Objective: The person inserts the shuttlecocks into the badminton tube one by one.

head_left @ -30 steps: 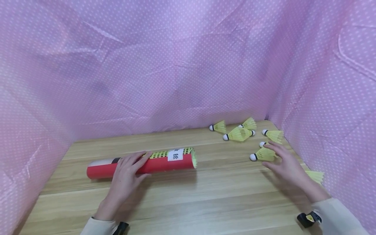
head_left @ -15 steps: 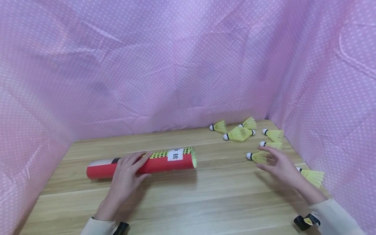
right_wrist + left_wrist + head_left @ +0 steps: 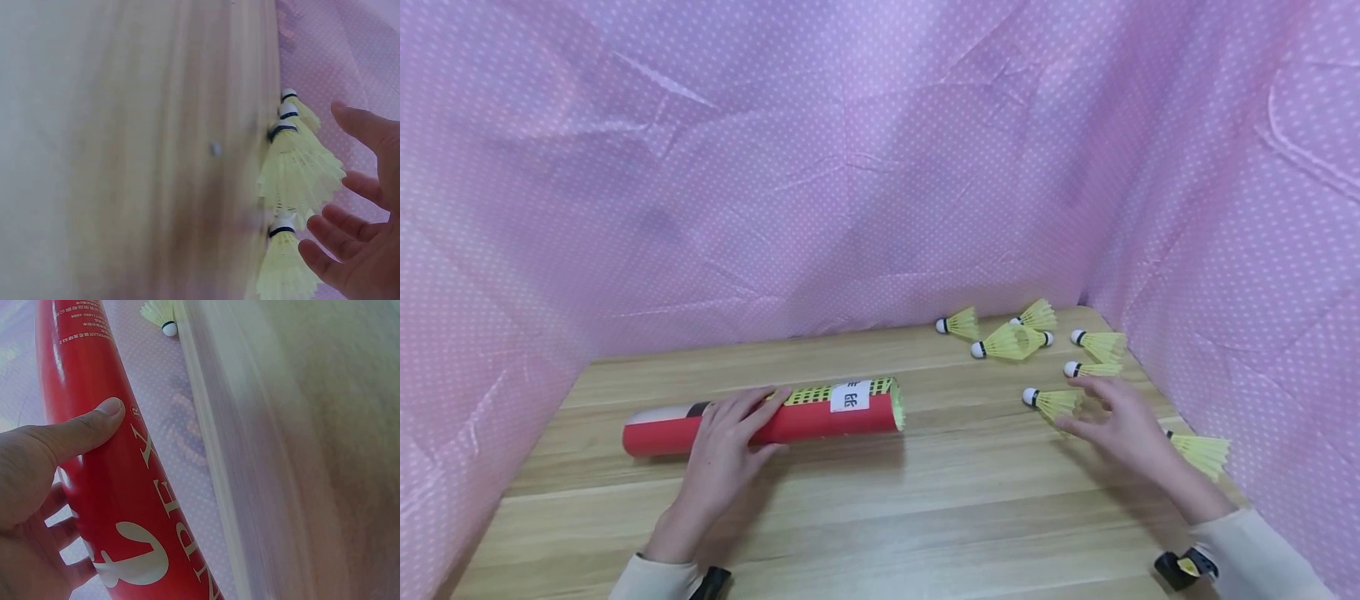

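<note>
A red shuttlecock tube [image 3: 827, 421] lies on its side on the wooden table, with a white label and yellow netting pattern along its top. Yellow mesh shows at its right end. My left hand [image 3: 726, 454] grips it around the middle, thumb on the near side in the left wrist view and the other fingers wrapped behind. My right hand [image 3: 1123, 429] is at the skirt of a yellow shuttlecock [image 3: 1051, 402] whose white cork points left. The right wrist view shows that hand's fingers [image 3: 325, 262] loosely spread, thumb apart, beside the shuttlecock skirts.
Several more yellow shuttlecocks lie toward the back right, among them a lone one [image 3: 958, 322] and one near the edge [image 3: 1099, 345]. Another shuttlecock [image 3: 1201, 452] lies behind my right wrist. Pink dotted cloth [image 3: 850, 208] walls the table [image 3: 925, 533] at the back and sides.
The nearest shuttlecock has shifted a little left, and my right hand has moved left too. This uncovers more of the shuttlecock by the right wrist. My left hand and the tube stay put.
</note>
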